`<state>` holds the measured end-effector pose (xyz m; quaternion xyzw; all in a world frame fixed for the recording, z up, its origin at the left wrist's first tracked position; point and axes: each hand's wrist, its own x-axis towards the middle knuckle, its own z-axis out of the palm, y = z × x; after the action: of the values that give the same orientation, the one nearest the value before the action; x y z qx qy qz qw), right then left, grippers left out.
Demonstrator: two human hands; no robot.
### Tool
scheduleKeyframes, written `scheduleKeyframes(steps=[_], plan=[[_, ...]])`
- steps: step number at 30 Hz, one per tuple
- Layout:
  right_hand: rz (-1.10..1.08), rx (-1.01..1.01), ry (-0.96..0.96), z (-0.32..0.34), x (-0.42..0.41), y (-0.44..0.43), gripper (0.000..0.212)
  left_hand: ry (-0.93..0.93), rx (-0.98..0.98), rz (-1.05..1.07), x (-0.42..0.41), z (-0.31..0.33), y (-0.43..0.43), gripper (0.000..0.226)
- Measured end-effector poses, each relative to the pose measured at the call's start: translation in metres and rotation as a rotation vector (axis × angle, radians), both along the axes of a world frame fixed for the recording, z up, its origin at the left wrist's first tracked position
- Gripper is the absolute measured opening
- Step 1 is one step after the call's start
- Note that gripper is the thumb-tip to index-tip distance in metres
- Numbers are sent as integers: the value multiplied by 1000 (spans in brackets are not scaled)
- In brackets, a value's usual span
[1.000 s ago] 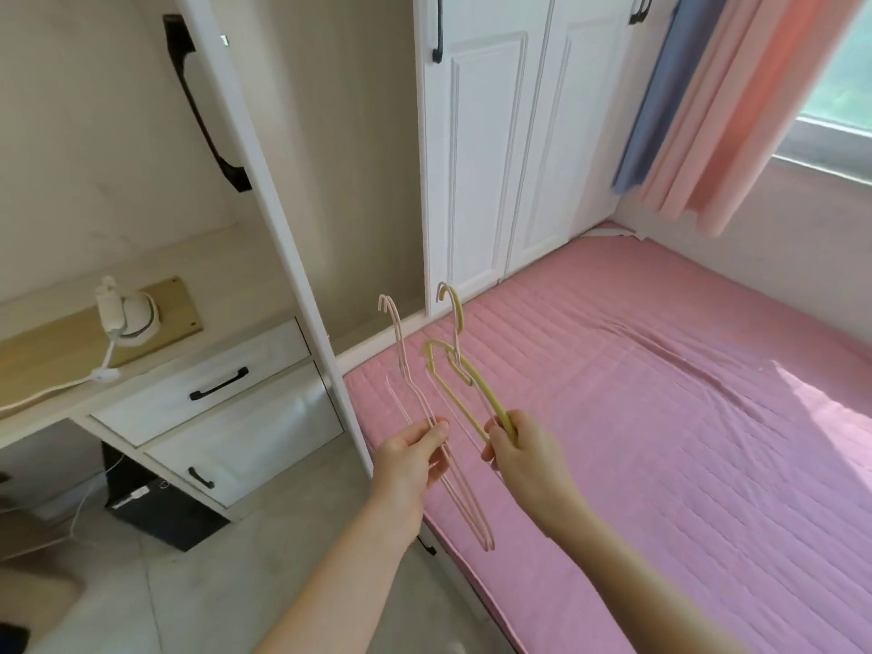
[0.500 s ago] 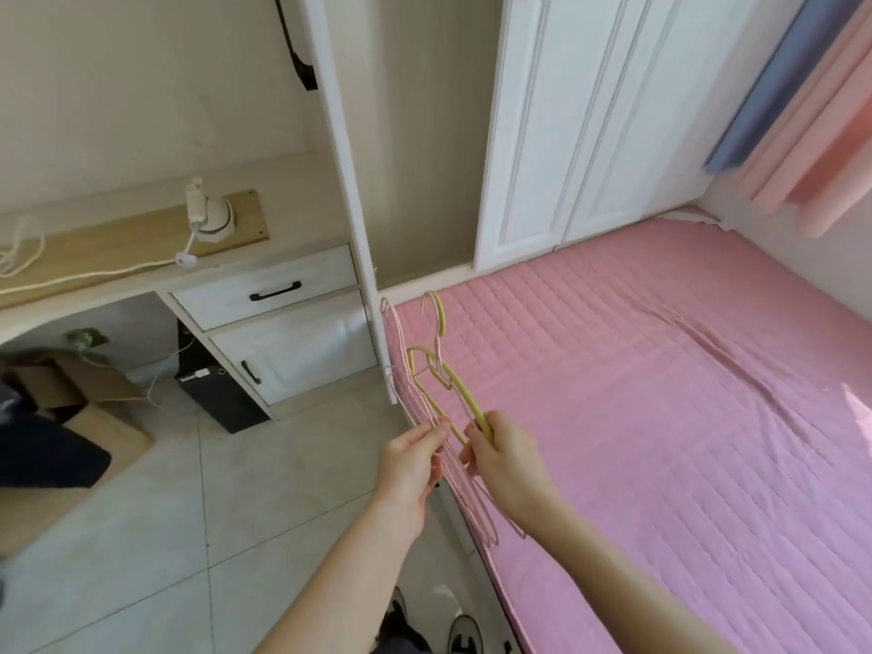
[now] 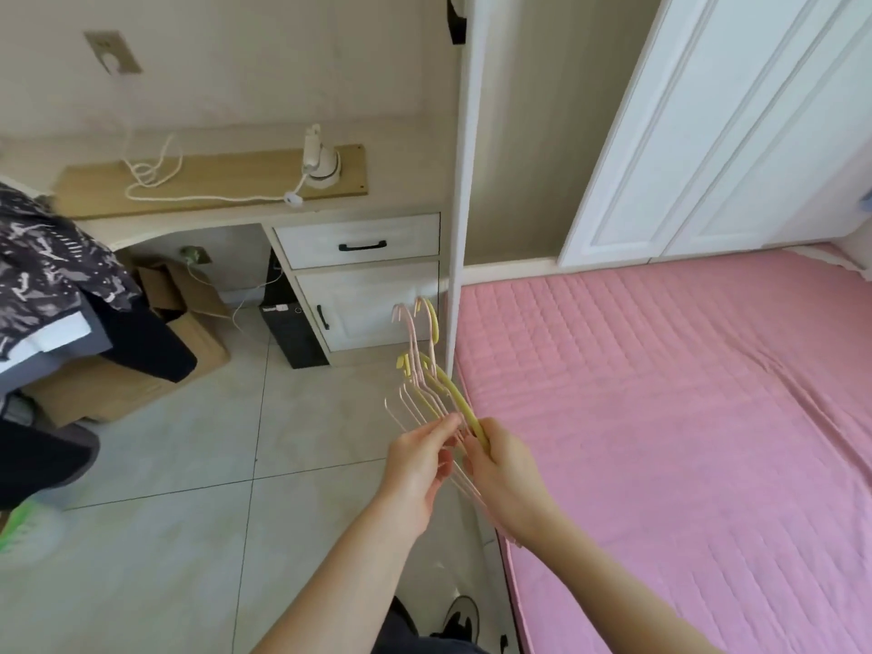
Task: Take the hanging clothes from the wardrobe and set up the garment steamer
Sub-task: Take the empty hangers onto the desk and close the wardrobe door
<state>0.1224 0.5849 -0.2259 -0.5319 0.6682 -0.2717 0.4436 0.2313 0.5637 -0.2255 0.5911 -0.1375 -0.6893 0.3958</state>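
Entry: hangers, held between our two hands.

- Our right hand (image 3: 505, 474): fingers (image 3: 474, 464) clamped on one arm of the yellow hanger (image 3: 450, 394).
- Our left hand (image 3: 417, 467): fingers (image 3: 443, 429) together, pinching the pink hangers (image 3: 411, 344), touching the yellow one.
- Hooks: up and away from the fingers.
- Beyond the fingers: tabletop (image 3: 401, 200) bearing a white device (image 3: 323, 165) and its cord (image 3: 207, 198).
- Far left of the fingers: dark patterned clothes (image 3: 42, 271).
- Right of the fingers: pink bed (image 3: 660, 417) and shut wardrobe doors (image 3: 708, 134).
- Under the fingers: tiled floor (image 3: 188, 464).
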Motion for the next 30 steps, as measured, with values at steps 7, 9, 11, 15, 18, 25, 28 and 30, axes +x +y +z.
scheduleKeyframes(steps=[7,9,11,15,18,25,28,30], plan=[[104,-34,-29,7,39,-32,28,179,-2,292,73,-1,-45,25],[140,-36,-39,9,57,-46,27,266,3,352,100,-1,-65,27],[180,-35,-39,9,76,-61,25,332,-7,364,125,3,-84,26],[249,-39,-57,13,117,-90,23,444,-53,400,174,10,-117,19],[302,-39,-54,11,148,-112,23,469,-46,399,210,10,-141,19],[481,18,65,0,194,-151,17,433,26,360,265,6,-186,20],[484,69,78,-7,203,-162,9,436,68,364,271,3,-200,21],[488,105,84,-9,206,-172,13,442,77,352,271,2,-210,19]])
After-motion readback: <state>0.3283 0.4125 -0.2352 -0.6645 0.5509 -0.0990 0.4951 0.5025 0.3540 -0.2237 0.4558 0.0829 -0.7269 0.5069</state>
